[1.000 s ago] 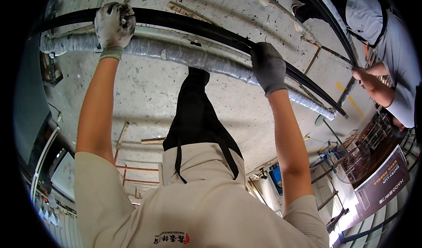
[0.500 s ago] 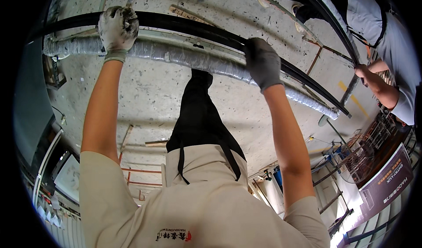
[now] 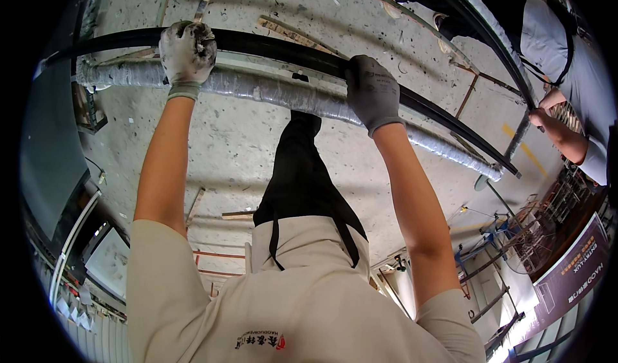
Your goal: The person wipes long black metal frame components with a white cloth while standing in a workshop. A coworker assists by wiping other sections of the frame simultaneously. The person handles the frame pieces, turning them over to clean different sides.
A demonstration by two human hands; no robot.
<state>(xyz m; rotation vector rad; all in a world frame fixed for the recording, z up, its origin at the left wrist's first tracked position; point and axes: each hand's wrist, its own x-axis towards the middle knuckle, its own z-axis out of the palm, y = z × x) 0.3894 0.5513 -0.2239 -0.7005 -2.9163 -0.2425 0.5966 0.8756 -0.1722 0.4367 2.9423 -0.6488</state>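
Note:
A long black profile bar (image 3: 277,49) runs across in front of me, sloping down to the right. My left hand (image 3: 187,53), in a grimy pale glove, is closed around its left part. Further right, my right hand (image 3: 374,93) in a grey glove is closed over the same bar, its fingertips hidden on the far side. Just on my side of the bar lies a horizontal support pipe (image 3: 270,93) wrapped in clear plastic film. Whether the bar rests on this pipe or hangs above it I cannot tell.
At the right a co-worker (image 3: 553,35) in a grey shirt grips another long dark bar (image 3: 486,31). Wooden strips (image 3: 293,33) lie on the speckled floor beyond. A wire-guarded fan (image 3: 531,237) and a dark banner (image 3: 573,273) stand at the lower right. A dark panel (image 3: 51,138) is at the left.
My right hand has shifted slightly left along the bar, closer to my left hand. My left hand keeps its hold. The whole view has shifted a little.

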